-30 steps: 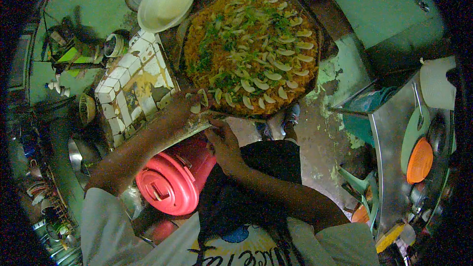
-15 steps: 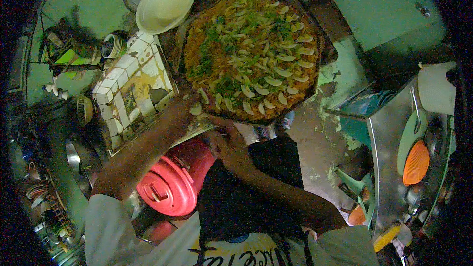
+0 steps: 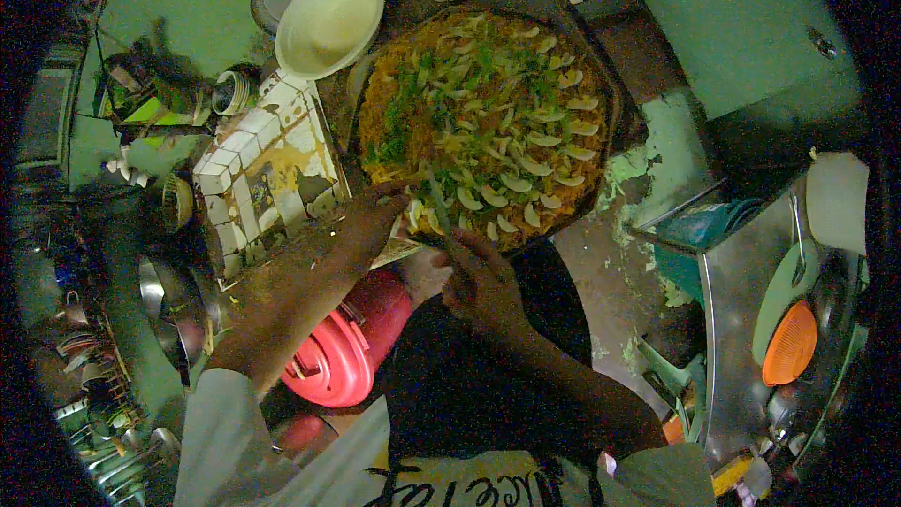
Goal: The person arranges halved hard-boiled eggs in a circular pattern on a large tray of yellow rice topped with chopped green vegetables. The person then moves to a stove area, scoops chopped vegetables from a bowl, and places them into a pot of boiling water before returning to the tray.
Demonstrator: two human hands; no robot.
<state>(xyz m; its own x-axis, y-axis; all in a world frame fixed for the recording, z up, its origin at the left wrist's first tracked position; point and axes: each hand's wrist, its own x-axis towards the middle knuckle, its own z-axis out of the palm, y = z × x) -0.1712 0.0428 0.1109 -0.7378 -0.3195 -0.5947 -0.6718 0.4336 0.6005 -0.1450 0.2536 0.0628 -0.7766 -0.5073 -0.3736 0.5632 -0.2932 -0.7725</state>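
Note:
A big round pan (image 3: 612,103) holds orange-brown food (image 3: 488,122) topped with green herbs and pale slices. My left hand (image 3: 371,221) rests at the pan's near-left rim, touching the pale slices there. My right hand (image 3: 481,282) is closed on a thin utensil (image 3: 441,211) whose tip reaches into the food at the near edge. Whether my left hand grips a slice is not clear.
A white bowl (image 3: 328,19) sits at the far left of the pan. A tiled counter block (image 3: 267,174) lies to the left. A red lidded container (image 3: 343,357) stands below my arms. A metal sink area with an orange strainer (image 3: 790,345) is at right.
Both hands have stayed at the pan's near rim; my right hand now shows the thin utensil reaching into the food. The view has shifted slightly.

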